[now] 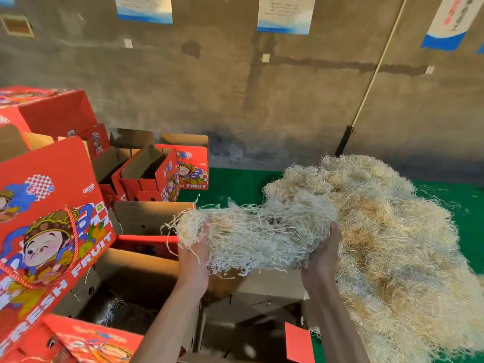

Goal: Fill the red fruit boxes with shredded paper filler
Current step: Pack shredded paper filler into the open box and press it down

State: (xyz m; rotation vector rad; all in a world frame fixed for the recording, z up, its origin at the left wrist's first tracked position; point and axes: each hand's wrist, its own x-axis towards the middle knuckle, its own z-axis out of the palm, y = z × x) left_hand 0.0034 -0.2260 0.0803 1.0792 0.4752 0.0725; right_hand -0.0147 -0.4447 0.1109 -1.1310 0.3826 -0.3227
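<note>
Clump of pale shredded paper filler (262,231) gripped at both ends by left hand (193,260) and right hand (323,255), held above open red cardboard fruit box (136,284); large filler heap (392,231) alongside at right on green mat (235,184).

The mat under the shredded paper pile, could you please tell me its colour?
Dark green; the mat shows best in the head view, beside the pile.
</note>
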